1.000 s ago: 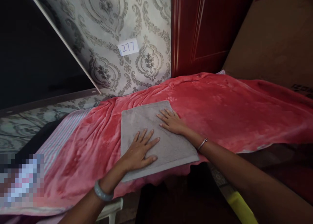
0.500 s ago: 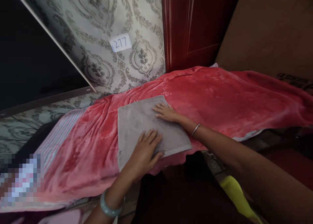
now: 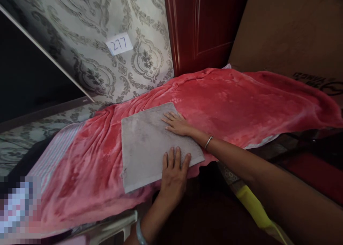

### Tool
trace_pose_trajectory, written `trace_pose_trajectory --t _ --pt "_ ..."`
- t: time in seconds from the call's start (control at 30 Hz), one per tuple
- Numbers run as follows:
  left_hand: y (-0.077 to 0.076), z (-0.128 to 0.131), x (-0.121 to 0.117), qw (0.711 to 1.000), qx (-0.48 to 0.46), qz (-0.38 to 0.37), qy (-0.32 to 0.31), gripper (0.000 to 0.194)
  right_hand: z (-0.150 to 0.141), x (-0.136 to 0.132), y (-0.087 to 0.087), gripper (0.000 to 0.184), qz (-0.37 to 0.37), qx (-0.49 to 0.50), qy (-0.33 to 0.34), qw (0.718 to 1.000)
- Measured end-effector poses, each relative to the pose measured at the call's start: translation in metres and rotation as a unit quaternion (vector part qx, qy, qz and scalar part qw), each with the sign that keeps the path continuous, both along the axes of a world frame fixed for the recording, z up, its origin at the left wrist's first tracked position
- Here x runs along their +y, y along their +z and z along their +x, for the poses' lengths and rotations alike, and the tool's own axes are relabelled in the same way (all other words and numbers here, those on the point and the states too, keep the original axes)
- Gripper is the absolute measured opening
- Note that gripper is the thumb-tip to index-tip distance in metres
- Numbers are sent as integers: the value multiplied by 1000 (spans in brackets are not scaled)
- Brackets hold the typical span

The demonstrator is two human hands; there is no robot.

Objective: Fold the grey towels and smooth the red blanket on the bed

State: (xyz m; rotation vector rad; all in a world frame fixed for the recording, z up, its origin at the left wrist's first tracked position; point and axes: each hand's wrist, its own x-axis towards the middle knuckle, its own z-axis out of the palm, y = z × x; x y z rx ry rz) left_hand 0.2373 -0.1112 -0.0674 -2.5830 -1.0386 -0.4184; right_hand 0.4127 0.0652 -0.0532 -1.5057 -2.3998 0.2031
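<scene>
A grey cloth [image 3: 144,141], roughly square, lies spread out on a red plush blanket [image 3: 227,105]. My left hand [image 3: 174,173] rests on the cloth's near edge, its fingers stretched out and a little apart, with a pale bangle at the wrist. Toward the cloth's far right edge, my right hand [image 3: 177,124] lies flat with fingers spread; a thin silver bracelet [image 3: 208,142] circles that wrist. Neither hand grips anything. The cloth looks mostly smooth, with faint creases near the right hand.
Behind the blanket are a patterned wall with a paper marked 277 [image 3: 119,44], a dark red wooden panel [image 3: 203,23] and a large brown cardboard sheet [image 3: 289,30]. A dark screen [image 3: 32,70] stands at left. Something yellow [image 3: 250,205] shows below my right arm.
My left hand has slid right along the cloth's near edge, and its fingers now point away from me. My right hand stays flat in place. The view has shifted slightly.
</scene>
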Motion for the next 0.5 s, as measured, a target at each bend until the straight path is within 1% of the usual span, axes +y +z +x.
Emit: trace_pose_trajectory --t 0.07,0.13,0.2,0.27,0.4,0.5 --pt "2 9 5 1000 5 -14 -7 54 1 2 0 61 -11 0 1 1000" --pt "2 20 10 999 19 -26 -22 56 1 2 1 61 -24 -1 0 1000" --pt "-4 32 12 999 28 -18 -30 60 1 1 3 61 -29 -1 -3 1000" --pt "-13 40 11 999 20 4 -27 61 1 -1 5 61 -27 -3 -3 1000" --pt "-29 43 8 998 -17 44 -44 63 1 -4 6 60 -16 -4 0 1000" --pt "-32 40 4 996 -42 40 -65 61 1 -5 4 60 -6 0 0 1000"
